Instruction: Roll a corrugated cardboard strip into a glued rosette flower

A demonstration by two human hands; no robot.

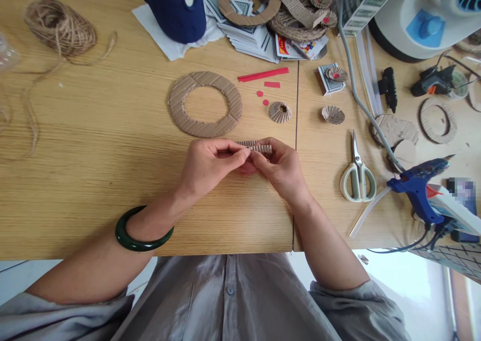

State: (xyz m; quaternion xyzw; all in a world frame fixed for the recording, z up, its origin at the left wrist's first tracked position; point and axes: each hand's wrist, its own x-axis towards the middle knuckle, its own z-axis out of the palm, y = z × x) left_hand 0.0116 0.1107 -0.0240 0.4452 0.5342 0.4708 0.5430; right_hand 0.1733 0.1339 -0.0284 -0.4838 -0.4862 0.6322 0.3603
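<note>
Between my two hands is a small strip of corrugated cardboard (262,149), bent so that two ridged lengths show. My left hand (214,163) pinches its left end between thumb and fingers. The right end is gripped by my right hand (280,168), thumb in front and fingers behind. Both hands meet just above the table, and the fingertips hide part of the strip. Beyond them lies a flat cardboard ring (176,105). A pleated cardboard rosette (280,113) sits just past my right hand, near two red paper dots (259,94) and red paper strips (263,74).
White-handled scissors (357,173) and a blue glue gun (421,185) lie at the right, with a grey cable (353,80) running past. A twine ball (60,27) is at far left. Playing cards (255,42) and a dark blue object (171,10) stand at the back.
</note>
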